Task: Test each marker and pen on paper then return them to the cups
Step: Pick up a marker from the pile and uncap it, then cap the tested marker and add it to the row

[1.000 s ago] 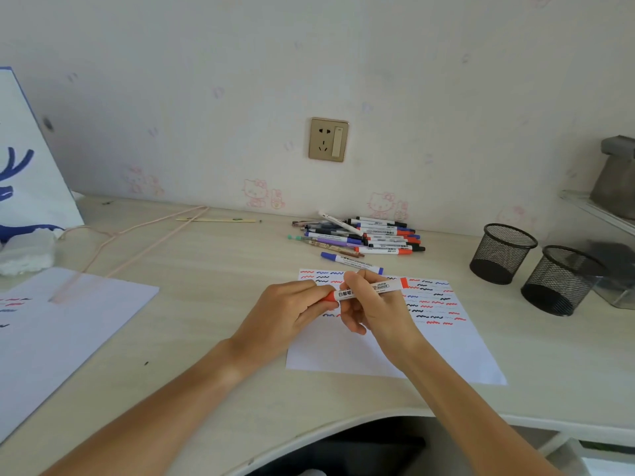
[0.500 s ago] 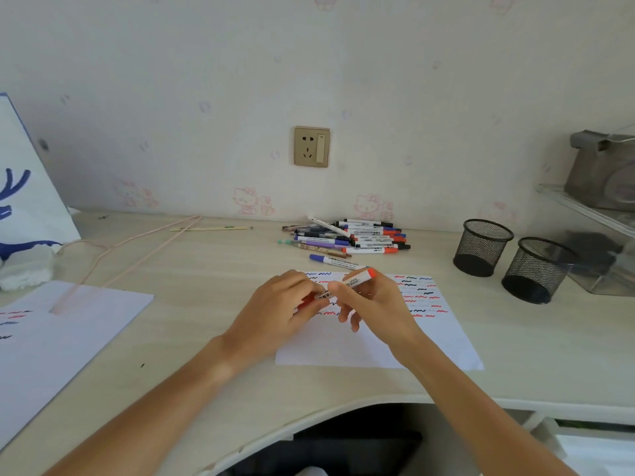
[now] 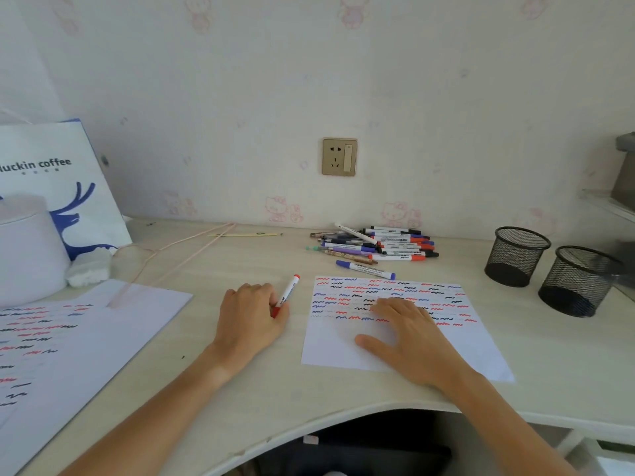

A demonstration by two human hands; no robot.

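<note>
My left hand (image 3: 251, 317) rests on the desk just left of the test paper (image 3: 481, 352) and grips a white marker with red ends (image 3: 289, 292), its far end pointing up and right. Flat on that paper, fingers spread, lies my right hand (image 3: 407, 333), holding nothing. Rows of red, blue and black squiggles cover the paper's upper half. Beyond it, a pile of markers and pens (image 3: 378, 243) lies by the wall, with one blue-capped marker (image 3: 365, 269) apart at the paper's top edge. Two black mesh cups (image 3: 517, 255) (image 3: 580, 281) stand at the right, both looking empty.
A second scribbled sheet (image 3: 68, 338) lies at the left, near a white jar (image 3: 27, 249), a crumpled tissue (image 3: 89, 269) and a Luckin coffee bag (image 3: 68, 173). A wall socket (image 3: 338, 157) sits above the pile. A shelf edge (image 3: 608, 204) juts in at the far right.
Both hands held the red marker over the paper. Now my right hand has let go and lies flat on the sheet, while my left hand has carried the marker leftward off the paper.
</note>
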